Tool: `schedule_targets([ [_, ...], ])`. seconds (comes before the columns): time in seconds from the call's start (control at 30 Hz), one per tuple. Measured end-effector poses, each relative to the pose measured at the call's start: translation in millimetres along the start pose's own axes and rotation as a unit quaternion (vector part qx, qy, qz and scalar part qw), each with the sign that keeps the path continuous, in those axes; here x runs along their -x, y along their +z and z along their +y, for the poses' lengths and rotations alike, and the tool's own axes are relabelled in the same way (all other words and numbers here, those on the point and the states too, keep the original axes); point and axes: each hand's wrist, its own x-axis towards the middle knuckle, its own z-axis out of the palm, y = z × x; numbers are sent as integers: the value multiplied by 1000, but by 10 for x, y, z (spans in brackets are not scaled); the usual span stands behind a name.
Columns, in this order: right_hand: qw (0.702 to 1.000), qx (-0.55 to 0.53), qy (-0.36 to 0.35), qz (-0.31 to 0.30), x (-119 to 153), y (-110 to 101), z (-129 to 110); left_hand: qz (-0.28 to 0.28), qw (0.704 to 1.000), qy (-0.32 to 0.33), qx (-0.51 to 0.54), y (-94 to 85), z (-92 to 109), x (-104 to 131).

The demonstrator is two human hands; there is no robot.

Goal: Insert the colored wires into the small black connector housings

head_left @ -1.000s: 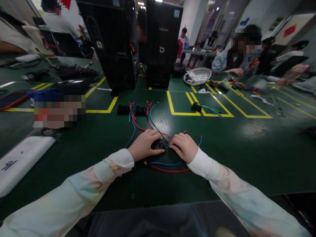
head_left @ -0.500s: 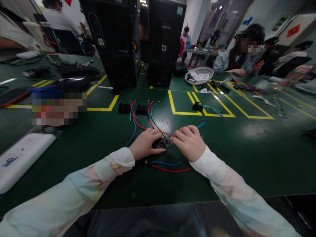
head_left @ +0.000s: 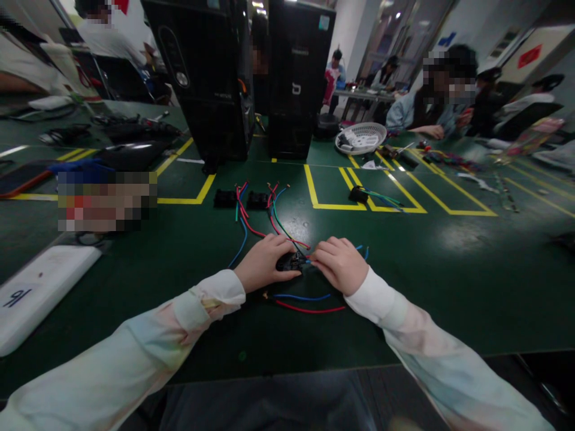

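My left hand (head_left: 268, 261) is closed around a small black socket-like part (head_left: 293, 262), pressing it on the green table. Right beside it, my right hand (head_left: 340, 263) pinches a blue wire (head_left: 359, 248) near where it meets that part; the wire's loose end pokes out past the knuckles. Two similar black parts (head_left: 225, 198) with red, blue and green wires lie farther back. In front of my hands rest a loose blue wire (head_left: 302, 297) and a red wire (head_left: 309, 310), joined at their left end. The exact joint between my fingertips is hidden.
Two black computer towers (head_left: 291, 78) stand at the back. A white basket (head_left: 360, 139) and another wired black part (head_left: 358, 194) sit right of them. At left lies a white power strip (head_left: 47, 290). Several people sit around the room; one person (head_left: 444, 102) is at the table's far right.
My right hand has shifted slightly down and left, closer to the black part, and the blue wire end behind it has lowered. My left hand stays in place.
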Motion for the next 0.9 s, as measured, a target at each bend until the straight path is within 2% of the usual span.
schedule_targets([
  [0.27,995,-102,3,-13,26,148,44,2,1000,2,-4,-4,5,2],
  [0.43,997,-77,16,-21,27,138,28,3,1000,2,-4,0,-7,8],
  [0.6,997,-76,10,10,38,89,-11,-4,1000,-3,-2,-4,-13,7],
  [0.9,998,-52,-5,25,53,12,-40,3,1000,-8,6,8,-3,4],
])
